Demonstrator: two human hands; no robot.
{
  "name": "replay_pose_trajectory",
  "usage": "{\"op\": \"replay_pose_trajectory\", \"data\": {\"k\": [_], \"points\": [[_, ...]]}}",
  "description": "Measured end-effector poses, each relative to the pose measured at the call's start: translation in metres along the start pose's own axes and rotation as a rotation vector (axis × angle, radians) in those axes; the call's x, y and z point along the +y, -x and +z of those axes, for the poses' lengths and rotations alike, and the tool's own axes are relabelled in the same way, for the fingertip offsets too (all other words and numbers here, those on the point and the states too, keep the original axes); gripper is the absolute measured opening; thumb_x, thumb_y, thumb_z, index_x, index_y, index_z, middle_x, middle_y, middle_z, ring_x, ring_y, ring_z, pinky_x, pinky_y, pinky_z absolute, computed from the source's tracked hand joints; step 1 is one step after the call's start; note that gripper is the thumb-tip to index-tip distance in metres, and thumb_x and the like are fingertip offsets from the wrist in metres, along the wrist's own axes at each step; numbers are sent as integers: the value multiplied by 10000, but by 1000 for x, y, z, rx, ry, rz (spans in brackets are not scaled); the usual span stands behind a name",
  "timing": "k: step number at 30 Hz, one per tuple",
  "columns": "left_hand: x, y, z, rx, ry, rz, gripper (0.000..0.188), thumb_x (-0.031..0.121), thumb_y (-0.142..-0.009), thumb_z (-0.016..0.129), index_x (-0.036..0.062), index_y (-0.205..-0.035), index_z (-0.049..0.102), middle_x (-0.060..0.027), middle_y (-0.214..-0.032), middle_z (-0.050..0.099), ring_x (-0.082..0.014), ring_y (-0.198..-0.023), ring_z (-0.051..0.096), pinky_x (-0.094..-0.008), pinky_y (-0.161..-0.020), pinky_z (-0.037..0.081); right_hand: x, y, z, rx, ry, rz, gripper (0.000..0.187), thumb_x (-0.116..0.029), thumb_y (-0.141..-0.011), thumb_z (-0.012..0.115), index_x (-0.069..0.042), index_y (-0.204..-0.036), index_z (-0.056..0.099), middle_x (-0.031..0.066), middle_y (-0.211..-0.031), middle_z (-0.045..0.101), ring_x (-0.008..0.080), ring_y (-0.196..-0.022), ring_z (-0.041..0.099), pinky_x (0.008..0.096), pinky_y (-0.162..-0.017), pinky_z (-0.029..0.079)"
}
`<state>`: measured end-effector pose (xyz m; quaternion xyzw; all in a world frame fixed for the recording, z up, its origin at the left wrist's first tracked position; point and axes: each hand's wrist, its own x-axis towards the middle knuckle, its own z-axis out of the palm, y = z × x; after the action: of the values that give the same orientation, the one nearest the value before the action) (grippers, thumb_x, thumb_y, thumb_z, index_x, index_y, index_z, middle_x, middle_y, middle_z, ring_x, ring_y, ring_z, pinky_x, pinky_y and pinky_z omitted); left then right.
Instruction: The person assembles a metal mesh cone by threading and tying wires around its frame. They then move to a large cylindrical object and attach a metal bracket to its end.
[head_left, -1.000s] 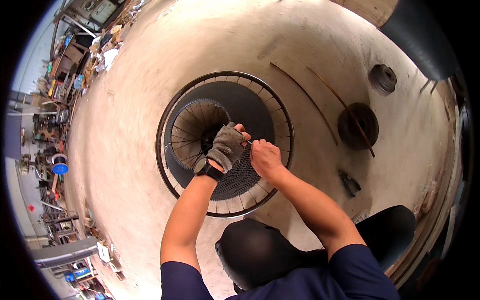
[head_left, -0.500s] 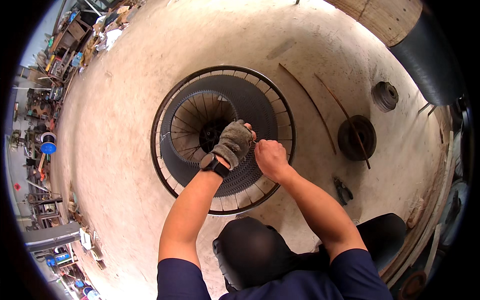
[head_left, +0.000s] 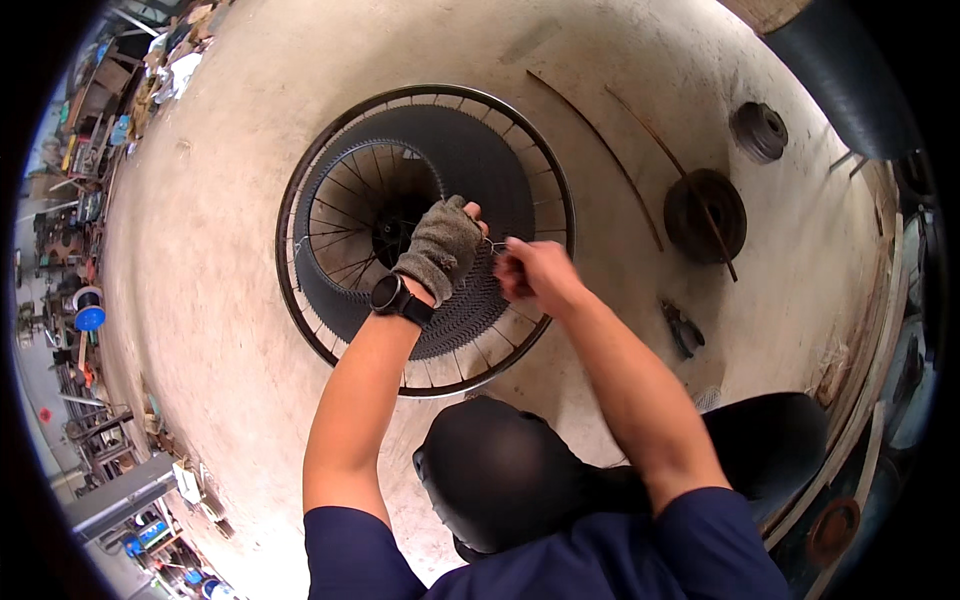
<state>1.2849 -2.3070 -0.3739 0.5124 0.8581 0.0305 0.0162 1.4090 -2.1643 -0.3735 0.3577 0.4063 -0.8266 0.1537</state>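
A dark coil of toothed metal strip (head_left: 480,150) lies on a spoked wheel (head_left: 571,205) on the floor, its turns spread into a broad ring. My left hand (head_left: 445,245), in a grey fingerless glove with a black watch at the wrist, is closed over the inner right edge of the coil. Just to its right, my bare right hand (head_left: 540,275) is pinched on a thin piece of wire (head_left: 496,246). The wire spans the short gap between the hands at the coil. Fingertips of the left hand are partly hidden, and the right hand is slightly blurred.
Right of the wheel lie two thin curved rods (head_left: 605,150), one across a dark round disc (head_left: 705,215). A smaller round metal part (head_left: 759,132) sits beyond. Black-handled pliers (head_left: 684,330) rest nearer me. Cluttered shelves line the left; a blue-ended spool (head_left: 89,309) is there.
My right hand has turned and drawn slightly away from the left, so more wire shows between them. The whole view has shifted, with the wheel appearing higher and further left.
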Motion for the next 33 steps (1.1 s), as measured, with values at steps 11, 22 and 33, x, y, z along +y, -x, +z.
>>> {"op": "replay_pose_trajectory", "data": {"k": [11, 22, 33], "points": [[10, 17, -44, 591, 461, -555, 332, 222, -837, 682, 39, -1102, 600, -113, -939, 619, -298, -841, 611, -395, -751, 504, 86, 135, -328, 723, 1739, -286, 515, -173, -557, 834, -35, -980, 574, 224, -1110, 497, 423, -978, 511, 495, -823, 452], [-3, 20, 13, 98, 812, -810, 554, 443, -802, 696, -66, -996, 595, -213, -872, 646, -302, -873, 640, -386, -771, 476, -26, 123, -181, -6, 1830, -158, 225, -51, -702, 548, -40, -909, 634, 257, -1108, 504, 415, -1037, 501, 462, -896, 441], [3, 16, 5, 60, 753, -795, 614, 485, -783, 702, -13, -1117, 571, -209, -1018, 639, -350, -992, 610, -398, -860, 474, -79, 18, -54, 217, 2498, -1577, 228, -184, -886, 567, -37, -1047, 632, 124, -1331, 475, 300, -1287, 407, 475, -1143, 241]]}}
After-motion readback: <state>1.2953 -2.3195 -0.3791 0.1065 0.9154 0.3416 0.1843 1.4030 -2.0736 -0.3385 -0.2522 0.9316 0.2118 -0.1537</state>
